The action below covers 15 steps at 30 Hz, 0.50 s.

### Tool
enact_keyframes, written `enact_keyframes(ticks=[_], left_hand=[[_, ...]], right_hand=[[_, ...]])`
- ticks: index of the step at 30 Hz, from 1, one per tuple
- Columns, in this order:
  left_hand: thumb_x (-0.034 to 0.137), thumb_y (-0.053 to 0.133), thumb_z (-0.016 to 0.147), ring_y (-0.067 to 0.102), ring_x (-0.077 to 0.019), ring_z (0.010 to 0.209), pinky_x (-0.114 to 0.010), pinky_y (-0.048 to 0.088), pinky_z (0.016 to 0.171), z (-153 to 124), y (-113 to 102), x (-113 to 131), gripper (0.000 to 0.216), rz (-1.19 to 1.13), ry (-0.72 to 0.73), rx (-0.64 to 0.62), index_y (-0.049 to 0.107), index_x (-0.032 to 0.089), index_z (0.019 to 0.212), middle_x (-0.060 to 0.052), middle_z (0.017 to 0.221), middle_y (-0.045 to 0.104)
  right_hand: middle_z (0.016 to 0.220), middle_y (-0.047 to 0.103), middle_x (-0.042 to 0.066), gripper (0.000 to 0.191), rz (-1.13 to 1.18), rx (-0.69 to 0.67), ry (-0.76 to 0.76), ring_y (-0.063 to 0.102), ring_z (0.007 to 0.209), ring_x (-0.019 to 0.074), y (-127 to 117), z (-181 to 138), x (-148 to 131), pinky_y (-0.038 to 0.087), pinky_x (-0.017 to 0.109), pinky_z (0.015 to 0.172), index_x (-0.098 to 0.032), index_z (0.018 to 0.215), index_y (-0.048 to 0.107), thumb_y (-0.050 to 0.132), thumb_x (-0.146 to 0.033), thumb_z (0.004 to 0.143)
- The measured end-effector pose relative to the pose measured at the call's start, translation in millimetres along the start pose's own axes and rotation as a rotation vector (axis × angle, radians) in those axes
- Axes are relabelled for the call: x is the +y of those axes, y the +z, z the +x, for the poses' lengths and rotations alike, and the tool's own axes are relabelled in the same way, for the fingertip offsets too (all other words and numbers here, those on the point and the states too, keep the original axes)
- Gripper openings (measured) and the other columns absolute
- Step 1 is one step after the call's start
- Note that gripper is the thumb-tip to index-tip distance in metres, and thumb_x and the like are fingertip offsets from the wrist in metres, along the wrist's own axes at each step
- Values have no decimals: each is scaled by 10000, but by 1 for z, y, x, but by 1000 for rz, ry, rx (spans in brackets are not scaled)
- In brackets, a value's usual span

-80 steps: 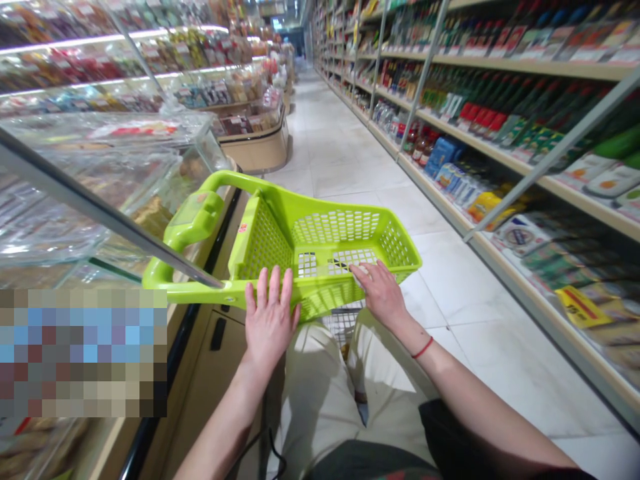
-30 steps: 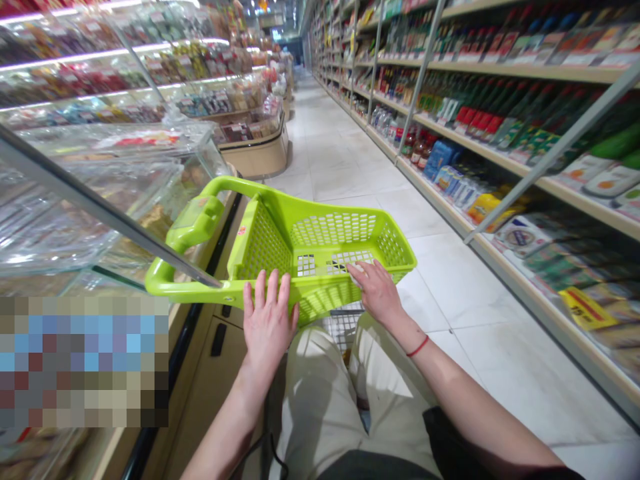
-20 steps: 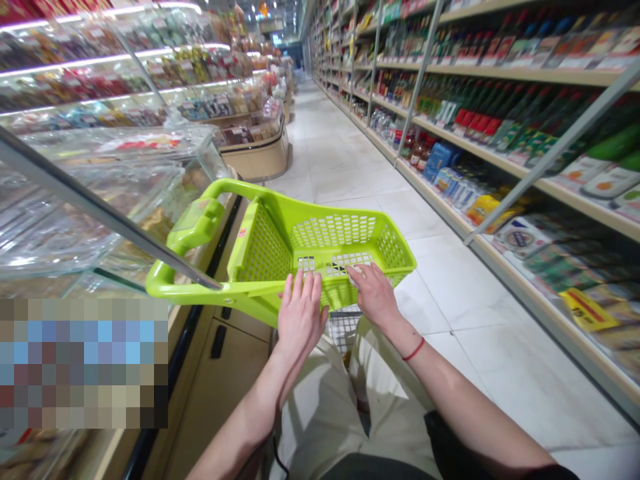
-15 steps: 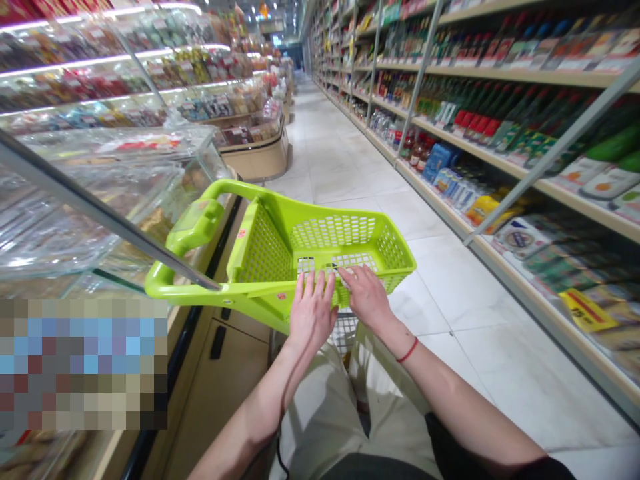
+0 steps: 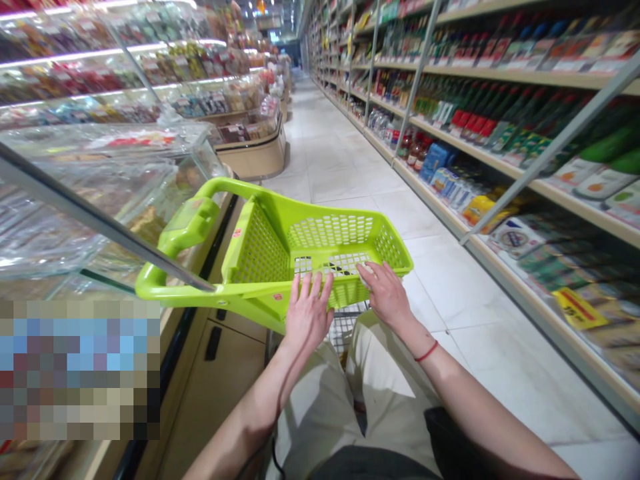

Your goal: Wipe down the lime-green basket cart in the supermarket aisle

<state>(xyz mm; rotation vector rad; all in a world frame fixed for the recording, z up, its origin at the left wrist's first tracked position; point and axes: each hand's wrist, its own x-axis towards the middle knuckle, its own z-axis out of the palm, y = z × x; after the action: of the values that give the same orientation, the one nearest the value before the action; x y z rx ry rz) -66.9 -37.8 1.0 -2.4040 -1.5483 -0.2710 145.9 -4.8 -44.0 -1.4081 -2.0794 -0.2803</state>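
A lime-green plastic shopping cart (image 5: 330, 230) stands sideways in front of me, its basket to the right and its looped handle to the left. Nothing lies in the basket; its lattice floor shows through. My left hand (image 5: 309, 310) is hooked over the near rim, fingers slightly spread across the edge and thumb on the outer side. Farther right on that rim, my right hand (image 5: 387, 293) has its fingers bent over the edge, a red cord around the wrist. The two hands are apart. Below the basket, part of a wire lower rack (image 5: 345, 333) shows between my legs.
Shelves of bottles and packets (image 5: 500, 133) line the right side, with a yellow price tag (image 5: 580, 308) low down. A glass display case (image 5: 165, 180) and a slanted metal post (image 5: 110, 217) stand close on the left. Ahead runs a tiled aisle (image 5: 330, 153) past a rounded display stand (image 5: 255, 153).
My right hand has slid right along the cart rim, widening the gap between my hands. The left hand stays on the rim. The cart appears slightly farther left in view.
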Motion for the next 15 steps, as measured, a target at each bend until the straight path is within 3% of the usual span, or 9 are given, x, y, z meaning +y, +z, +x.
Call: enact_keyframes(ticks=[3, 8, 11, 15], left_hand=[[387, 586, 858, 384, -312, 1391, -504, 159, 1224, 0, -1, 0, 718, 6, 7, 1, 339, 204, 1506, -94, 1466, 497], [374, 559, 880, 393, -313, 1388, -511, 167, 1218, -1, -1, 0, 672, 28, 11, 1, 361, 192, 1496, -105, 1458, 508], [374, 544, 892, 405, -313, 1381, -509, 173, 1215, -3, 0, 0, 662, 33, 14, 1, 359, 188, 1499, -107, 1464, 505], [380, 538, 895, 389, -312, 1395, -510, 161, 1220, -4, 0, -1, 674, 23, 13, 1, 339, 193, 1511, -103, 1470, 501]], right_hand=[[1267, 617, 158, 514, -2, 11, 47, 553, 1192, 267, 3, 5, -19, 411, 496, 1088, -162, 1312, 581, 441, -20, 838], [1298, 610, 153, 522, 19, -40, -38, 550, 1201, 268, 5, 15, -50, 389, 488, 1115, -156, 1346, 559, 448, -28, 853], [1331, 599, 139, 540, 36, -47, -80, 539, 1237, 251, 3, 12, -43, 365, 489, 1138, -173, 1374, 536, 436, -24, 864], [1351, 586, 148, 571, 19, -6, -66, 518, 1282, 243, 0, -1, -13, 379, 488, 1130, -172, 1376, 532, 415, 3, 846]])
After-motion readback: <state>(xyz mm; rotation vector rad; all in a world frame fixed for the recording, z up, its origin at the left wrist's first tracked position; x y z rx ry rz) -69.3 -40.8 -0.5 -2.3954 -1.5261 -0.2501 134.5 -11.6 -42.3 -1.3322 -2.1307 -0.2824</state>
